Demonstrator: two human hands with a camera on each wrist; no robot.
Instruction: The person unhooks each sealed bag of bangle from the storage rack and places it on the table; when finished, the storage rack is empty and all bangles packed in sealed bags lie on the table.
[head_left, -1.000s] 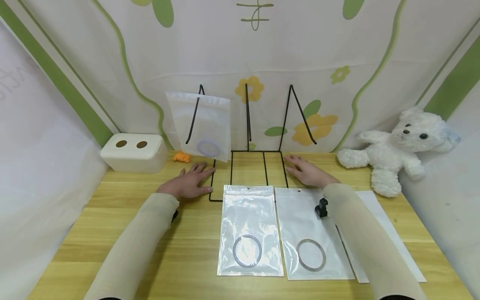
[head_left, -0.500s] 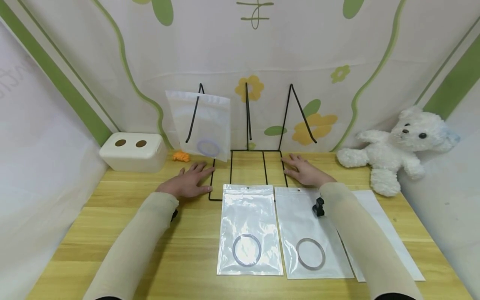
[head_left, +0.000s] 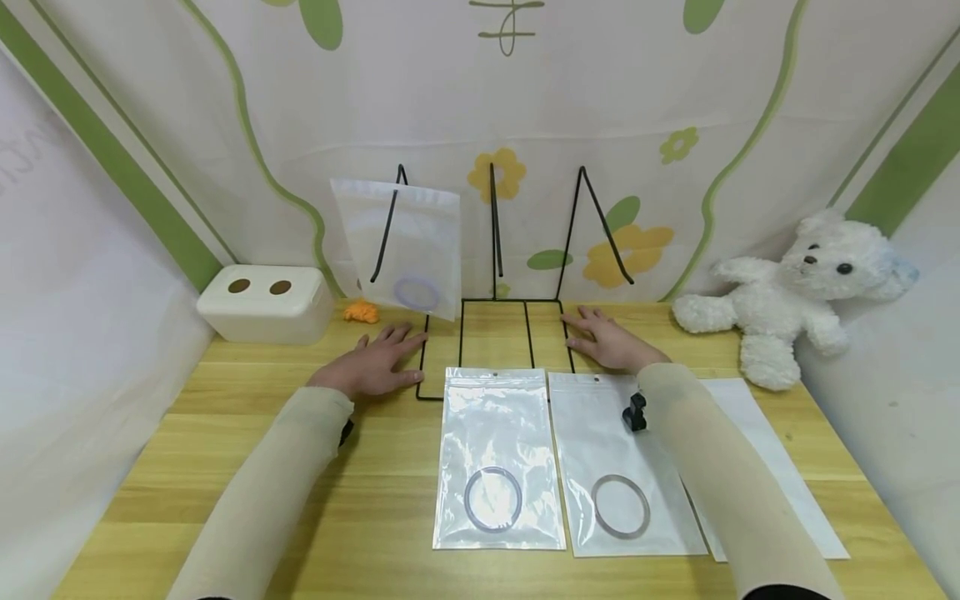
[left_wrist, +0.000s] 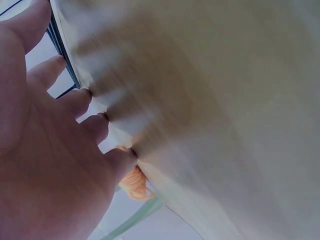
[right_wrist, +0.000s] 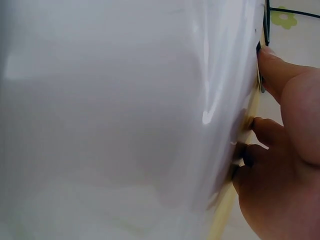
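A black wire rack [head_left: 495,301] with three upright hooks stands at the back of the wooden table. From its left hook hangs a white zip bag [head_left: 431,237] with a pale purple ring showing low in it. My left hand [head_left: 371,367] rests on the table, fingers spread, its tips at the left side of the rack's base. At the base's right side lies my right hand [head_left: 611,343], fingers extended. Neither hand grips anything. In front lie a clear-faced zip bag [head_left: 495,433] with a ring, a second such bag [head_left: 592,442], and a white sheet-like bag [head_left: 772,458] partly under my right forearm.
A cream box [head_left: 266,321] with two round holes stands at the back left. Beside it sits a small orange bundle [head_left: 362,312]. A white teddy bear [head_left: 795,300] leans at the back right. A patterned curtain [head_left: 525,100] closes off the back.
My right hand has shifted slightly left, closer to the rack's base. The left hand, bags and rack stay in place; the head view drifts very slightly.
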